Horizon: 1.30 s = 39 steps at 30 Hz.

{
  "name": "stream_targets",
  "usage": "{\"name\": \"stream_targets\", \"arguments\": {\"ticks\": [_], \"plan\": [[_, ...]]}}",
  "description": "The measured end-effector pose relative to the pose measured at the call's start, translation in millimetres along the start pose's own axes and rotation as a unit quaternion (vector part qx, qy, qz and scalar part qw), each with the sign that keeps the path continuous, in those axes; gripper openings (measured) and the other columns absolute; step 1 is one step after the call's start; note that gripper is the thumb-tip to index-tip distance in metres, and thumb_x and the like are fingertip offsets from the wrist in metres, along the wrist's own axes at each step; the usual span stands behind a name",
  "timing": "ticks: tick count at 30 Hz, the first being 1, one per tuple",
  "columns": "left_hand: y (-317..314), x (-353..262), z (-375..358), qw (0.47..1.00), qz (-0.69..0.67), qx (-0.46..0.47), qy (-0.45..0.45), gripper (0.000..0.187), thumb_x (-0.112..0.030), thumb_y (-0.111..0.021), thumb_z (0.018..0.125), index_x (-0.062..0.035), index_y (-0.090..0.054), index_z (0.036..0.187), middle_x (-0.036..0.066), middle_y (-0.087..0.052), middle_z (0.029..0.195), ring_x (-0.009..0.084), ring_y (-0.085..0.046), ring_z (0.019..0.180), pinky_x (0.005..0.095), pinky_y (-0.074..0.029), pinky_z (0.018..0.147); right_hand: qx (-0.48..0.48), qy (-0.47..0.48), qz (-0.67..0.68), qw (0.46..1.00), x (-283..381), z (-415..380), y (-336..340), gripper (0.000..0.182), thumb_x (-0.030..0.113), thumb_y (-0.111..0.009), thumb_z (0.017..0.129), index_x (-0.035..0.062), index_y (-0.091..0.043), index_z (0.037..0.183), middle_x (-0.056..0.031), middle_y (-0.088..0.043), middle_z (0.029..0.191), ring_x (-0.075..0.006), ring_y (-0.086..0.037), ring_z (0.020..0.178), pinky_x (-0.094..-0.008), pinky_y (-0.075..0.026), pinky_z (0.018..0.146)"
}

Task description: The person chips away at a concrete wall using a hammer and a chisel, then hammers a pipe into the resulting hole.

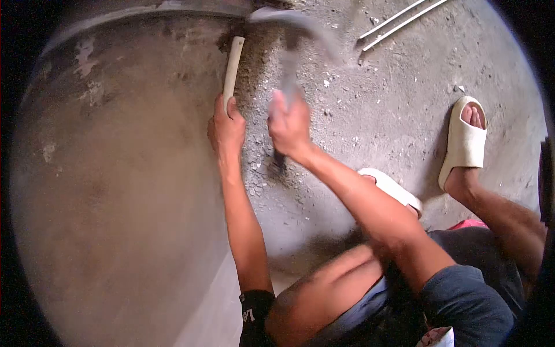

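My left hand [226, 128] is wrapped round a pale, slightly curved tube-like piece [233, 66] with a small dark spot near its far end. That end lies by a dark broken patch [226, 41] at the foot of the wall. Just to the right, my right hand [291, 124] grips the handle of a hammer [290, 69]. Motion blurs the hammer's long curved head, which is up beyond both hands near the tube's far end. The butt of its handle shows below my fist. The tube's lower end is hidden in my left palm.
A stained plaster wall [127, 173] rises on the left. Rubble and chips [326, 84] litter the concrete floor [376, 121]. Two thin white strips [402, 26] lie at the upper right. My feet in cream slides [467, 139] are on the right.
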<state>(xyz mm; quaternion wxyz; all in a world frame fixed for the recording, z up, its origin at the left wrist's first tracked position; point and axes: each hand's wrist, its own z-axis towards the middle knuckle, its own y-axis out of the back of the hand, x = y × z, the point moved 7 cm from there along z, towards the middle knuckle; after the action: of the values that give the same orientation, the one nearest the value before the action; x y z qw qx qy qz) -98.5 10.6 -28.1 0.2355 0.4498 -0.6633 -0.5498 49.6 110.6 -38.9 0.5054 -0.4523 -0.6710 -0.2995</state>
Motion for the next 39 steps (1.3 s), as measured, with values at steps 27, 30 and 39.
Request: {"name": "stream_targets", "arguments": {"ticks": [27, 30, 39], "plan": [[7.0, -6.9, 22.0, 0.998, -0.011, 0.023, -0.054, 0.036, -0.038, -0.043, 0.092, -0.0136, -0.053, 0.117, 0.023, -0.062, 0.096, 0.0449, -0.057, 0.089, 0.052, -0.044, 0.073, 0.031, -0.034, 0.107, 0.993, -19.4, 2.5, -2.9, 0.036, 0.038, -0.038, 0.098, 0.0037, -0.04, 0.085, -0.0033, -0.045, 0.052, -0.011, -0.045, 0.038, -0.0248, -0.036, 0.035], [8.8, -9.5, 23.1, 0.997, 0.019, 0.005, -0.07, 0.036, -0.038, -0.045, 0.091, -0.0139, -0.054, 0.116, 0.023, -0.062, 0.097, 0.0454, -0.057, 0.088, 0.0533, -0.044, 0.073, -0.023, -0.06, 0.193, 0.979, -17.6, -10.8, -17.3, 0.036, 0.037, -0.037, 0.098, 0.0044, -0.04, 0.085, -0.0033, -0.046, 0.053, -0.0111, -0.045, 0.038, -0.025, -0.037, 0.035], [9.6, -6.8, 18.8, 0.997, 0.016, -0.029, -0.062, 0.033, -0.033, -0.046, 0.09, -0.0134, -0.055, 0.114, 0.025, -0.062, 0.092, 0.0459, -0.058, 0.084, 0.0537, -0.045, 0.072, 0.04, -0.082, 0.191, 0.977, -13.3, -13.6, -43.8, 0.034, 0.039, -0.038, 0.098, 0.0059, -0.038, 0.09, -0.0029, -0.045, 0.059, -0.0102, -0.043, 0.04, -0.0244, -0.037, 0.035]]}}
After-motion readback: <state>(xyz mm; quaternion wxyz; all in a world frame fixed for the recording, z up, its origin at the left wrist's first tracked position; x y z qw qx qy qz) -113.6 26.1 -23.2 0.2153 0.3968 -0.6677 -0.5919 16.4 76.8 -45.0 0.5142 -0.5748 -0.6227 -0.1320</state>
